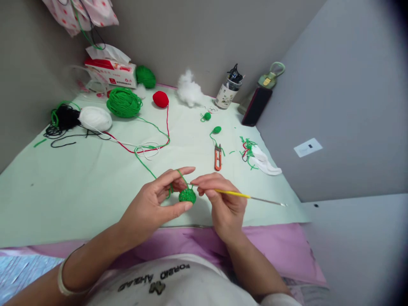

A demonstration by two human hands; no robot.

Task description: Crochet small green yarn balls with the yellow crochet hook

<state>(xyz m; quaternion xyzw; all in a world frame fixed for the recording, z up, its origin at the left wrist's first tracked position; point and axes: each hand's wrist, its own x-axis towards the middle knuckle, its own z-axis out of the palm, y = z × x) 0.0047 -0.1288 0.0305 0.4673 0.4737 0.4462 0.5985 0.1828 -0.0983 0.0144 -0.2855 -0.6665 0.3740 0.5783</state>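
Note:
My left hand (156,199) pinches a small green crochet piece (187,196) between thumb and fingers, with the index finger stretched out above it. Green yarn (145,165) passes over that index finger and trails back across the table to a loose green ball (124,102). In my right hand (225,204) is a crochet hook (232,193) with a yellow grip, its back end pointing right. The hook's tip meets a loop at the top of the green piece; the exact stitch is too small to make out.
Beyond my hands lie orange thread snips (218,158), two small green crocheted pieces (217,130) and yarn scraps (250,151). Further back are a red ball (160,99), white yarn (95,118), black yarn (65,117), white stuffing (190,90), a tissue box (111,73), a pen cup (228,93) and a phone (256,106) against a bottle.

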